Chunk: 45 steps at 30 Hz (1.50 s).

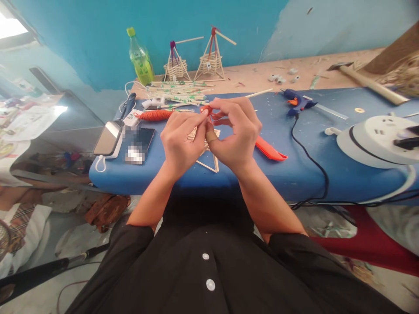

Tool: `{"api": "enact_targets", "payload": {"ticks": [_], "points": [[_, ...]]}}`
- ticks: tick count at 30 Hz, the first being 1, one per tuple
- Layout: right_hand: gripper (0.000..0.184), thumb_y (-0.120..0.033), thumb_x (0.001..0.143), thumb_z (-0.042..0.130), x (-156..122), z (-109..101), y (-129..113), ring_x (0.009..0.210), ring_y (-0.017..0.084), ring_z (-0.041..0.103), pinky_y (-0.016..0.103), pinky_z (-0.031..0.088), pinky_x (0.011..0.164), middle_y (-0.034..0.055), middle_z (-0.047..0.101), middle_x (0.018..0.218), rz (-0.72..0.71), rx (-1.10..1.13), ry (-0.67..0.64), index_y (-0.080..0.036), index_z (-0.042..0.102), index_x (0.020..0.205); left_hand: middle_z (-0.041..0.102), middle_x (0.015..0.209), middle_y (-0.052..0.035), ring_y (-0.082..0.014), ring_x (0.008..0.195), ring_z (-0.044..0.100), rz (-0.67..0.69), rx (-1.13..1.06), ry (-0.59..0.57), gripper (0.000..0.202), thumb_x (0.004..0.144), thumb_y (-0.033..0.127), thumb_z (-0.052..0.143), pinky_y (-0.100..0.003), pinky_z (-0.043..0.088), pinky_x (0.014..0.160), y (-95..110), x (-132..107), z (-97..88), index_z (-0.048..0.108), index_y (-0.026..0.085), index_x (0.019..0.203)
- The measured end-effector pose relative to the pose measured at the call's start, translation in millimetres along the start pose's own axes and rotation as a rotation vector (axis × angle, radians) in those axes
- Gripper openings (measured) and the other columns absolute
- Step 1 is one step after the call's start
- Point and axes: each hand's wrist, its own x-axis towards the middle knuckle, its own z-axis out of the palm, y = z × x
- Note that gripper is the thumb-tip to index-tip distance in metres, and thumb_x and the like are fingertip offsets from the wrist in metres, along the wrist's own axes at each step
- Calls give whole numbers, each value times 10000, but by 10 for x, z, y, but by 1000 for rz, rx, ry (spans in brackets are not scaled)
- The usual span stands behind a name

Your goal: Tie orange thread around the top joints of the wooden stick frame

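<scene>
Both hands meet over the front middle of the blue table. My left hand [183, 137] is closed, with thumb and index finger pinching red cord [205, 109] at the top of a small frame of thin wooden sticks [212, 168]. From the other side my right hand [235, 128] also pinches the cord, its fingers curled and a tan band around the thumb. The frame's base rests on the table, and my hands hide much of its body. Left of them lies a bundle of wound orange-red cord [155, 115]. A red-handled tool [271, 149] lies beside my right wrist.
Two stick models [211, 61] stand by the wall, near a green bottle [140, 59] and loose sticks [176, 93]. Two phones [108, 137] lie left. Rightward are a glue gun [296, 101] with a trailing cable, a hammer [373, 83] and a white power socket [369, 144].
</scene>
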Motion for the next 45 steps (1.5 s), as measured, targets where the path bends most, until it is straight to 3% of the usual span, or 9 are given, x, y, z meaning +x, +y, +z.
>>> {"api": "enact_targets", "payload": {"ticks": [8, 15, 22, 28, 36, 40, 45], "points": [[327, -147, 1002, 623, 3, -19, -49, 911, 160, 724, 345, 712, 799, 62, 746, 1215, -67, 12, 3, -304, 699, 1278, 857, 943, -46, -183, 837, 750, -48, -77, 61, 186, 1057, 302, 708, -333, 608, 798, -48, -101, 41, 878, 267, 990], [392, -272, 1010, 693, -49, 6, 103, 1236, 303, 716, 506, 742, 903, 100, 687, 1265, -19, -9, -102, -350, 728, 1393, 803, 812, -23, -151, 682, 634, -115, -44, 17, 148, 981, 303, 754, -309, 524, 684, -56, -27, 16, 854, 255, 882], [367, -261, 1006, 687, -31, -20, 92, 1316, 328, 695, 519, 744, 911, 108, 672, 1246, -49, -34, -116, -336, 744, 1361, 748, 704, 6, -104, 574, 496, -279, -185, -54, 218, 899, 384, 913, -288, 436, 575, -84, 114, -36, 803, 227, 796], [356, -277, 1009, 688, -33, -41, 81, 1268, 309, 717, 495, 742, 893, 108, 685, 1276, -24, -27, -125, -353, 760, 1350, 748, 723, 5, -112, 631, 597, -311, -278, -85, 170, 870, 259, 910, -281, 489, 596, -214, 297, -32, 780, 226, 766], [369, -233, 993, 668, 9, -80, 80, 1293, 305, 731, 454, 743, 873, 107, 733, 1261, -64, -34, -109, -327, 809, 1321, 702, 762, 4, -140, 731, 690, -320, -338, -133, 215, 883, 141, 882, -314, 606, 712, -164, 477, -6, 726, 210, 752], [298, -206, 990, 659, -9, -55, 188, 1233, 288, 752, 473, 732, 928, 98, 736, 1288, -191, -31, -73, -307, 843, 1202, 685, 715, 12, -124, 683, 665, -291, -465, -199, 251, 904, 156, 865, -292, 571, 666, -254, 532, -13, 704, 201, 717], [279, -193, 987, 653, -87, 7, 293, 1074, 240, 757, 487, 721, 952, 85, 701, 1442, -214, -99, -74, -302, 856, 1144, 689, 695, 14, -109, 627, 627, -295, -556, -294, 258, 911, 166, 876, -285, 490, 594, -311, 596, 5, 705, 205, 722]]}}
